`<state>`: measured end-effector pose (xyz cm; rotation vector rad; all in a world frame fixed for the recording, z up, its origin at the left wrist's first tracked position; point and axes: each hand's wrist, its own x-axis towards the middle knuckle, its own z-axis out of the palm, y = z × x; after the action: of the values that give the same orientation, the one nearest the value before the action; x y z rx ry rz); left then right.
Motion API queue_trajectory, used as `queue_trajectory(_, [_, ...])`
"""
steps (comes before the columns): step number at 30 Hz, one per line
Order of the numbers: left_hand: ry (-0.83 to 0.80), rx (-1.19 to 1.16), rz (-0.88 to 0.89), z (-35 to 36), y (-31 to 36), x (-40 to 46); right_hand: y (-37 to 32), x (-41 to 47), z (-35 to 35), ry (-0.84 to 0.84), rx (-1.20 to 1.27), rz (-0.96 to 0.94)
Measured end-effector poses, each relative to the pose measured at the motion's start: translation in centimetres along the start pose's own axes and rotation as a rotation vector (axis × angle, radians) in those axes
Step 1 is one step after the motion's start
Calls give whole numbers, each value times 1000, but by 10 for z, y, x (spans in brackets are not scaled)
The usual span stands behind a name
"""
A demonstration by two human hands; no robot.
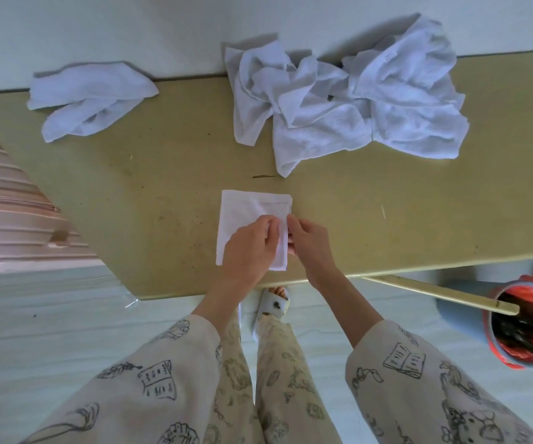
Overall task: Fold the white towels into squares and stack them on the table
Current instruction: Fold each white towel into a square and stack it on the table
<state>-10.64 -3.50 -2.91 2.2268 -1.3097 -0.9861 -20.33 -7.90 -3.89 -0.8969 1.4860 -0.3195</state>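
Right now the table [169, 155] holds everything, and I place the rest against the folded towel [242, 213] near its front edge. Beyond that towel, toward the wall, lies the big heap of crumpled towels [355, 110], several tangled together and none folded, as far as I can see. Off to the far left of it sits one more loose towel [92, 97], bunched and well apart from the heap. So I judge the job barely begun: one towel close to a square, no stack yet, and the heap and the stray one left to do. My left hand [249, 248] rests on the folded towel with its fingers curled at the right edge, seemingly pinching the cloth. My right hand [310, 241] pinches that same edge just beside it, fingertips touching the fabric, squaring the last fold.
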Motion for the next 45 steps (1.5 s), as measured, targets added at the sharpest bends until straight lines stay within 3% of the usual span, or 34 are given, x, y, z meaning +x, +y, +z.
queue_trajectory(6, [292,146,221,-7,-36,-7,-5,0,1,50,-62,-58])
queue_trajectory(11, [211,349,297,-7,-62,-14,-8,6,1,66,-133,-66])
queue_trajectory(18, [128,470,226,-5,-61,-22,-18,8,0,37,-252,-56])
queue_trajectory(25, [101,381,166,-3,-57,-26,-9,-6,-20,-52,-383,13])
queue_trajectory(30, [108,299,276,-10,-70,-28,-3,-12,-21,-24,-372,37])
queue_trajectory(35, [142,455,324,-14,-80,-30,0,-14,-17,8,-455,-25])
queue_trajectory(45, [14,462,338,-23,-82,-27,0,-21,-14,8,-518,-56])
